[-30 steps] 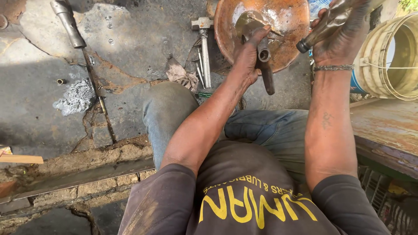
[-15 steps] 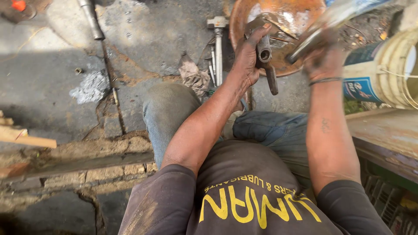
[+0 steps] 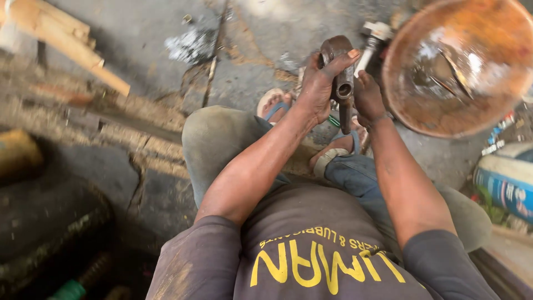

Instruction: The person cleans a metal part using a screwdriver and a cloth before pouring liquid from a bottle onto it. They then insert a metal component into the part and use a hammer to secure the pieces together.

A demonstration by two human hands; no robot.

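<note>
The person is sitting low, knees raised, both forearms reaching forward over the lap. Compared with the earlier frames, the work is now being held nearer the body, above the sandalled feet (image 3: 338,153) rather than over the rusty round basin (image 3: 461,66). The long dark tool that the right hand was gripping earlier is no longer showing. This suggests the striking or prying step is paused and the part is being repositioned or inspected.

The left hand (image 3: 319,86) is wrapping around the dark metal part (image 3: 340,78), thumb hooked over its rounded upper end, fingers closing on the far side. The right hand (image 3: 367,97) is pressing against the part's right flank; its fingers are curled, but whether they are clamping anything cannot be told.

The part's long axis is running near to far, almost vertical in the view. Its bulbous head is pointing away from the body; its narrow shank is pointing back toward the feet.

Beyond it, the basin is lying at the far right of the concrete floor (image 3: 139,39). A wooden plank (image 3: 66,44) is lying toward the far left corner.
</note>
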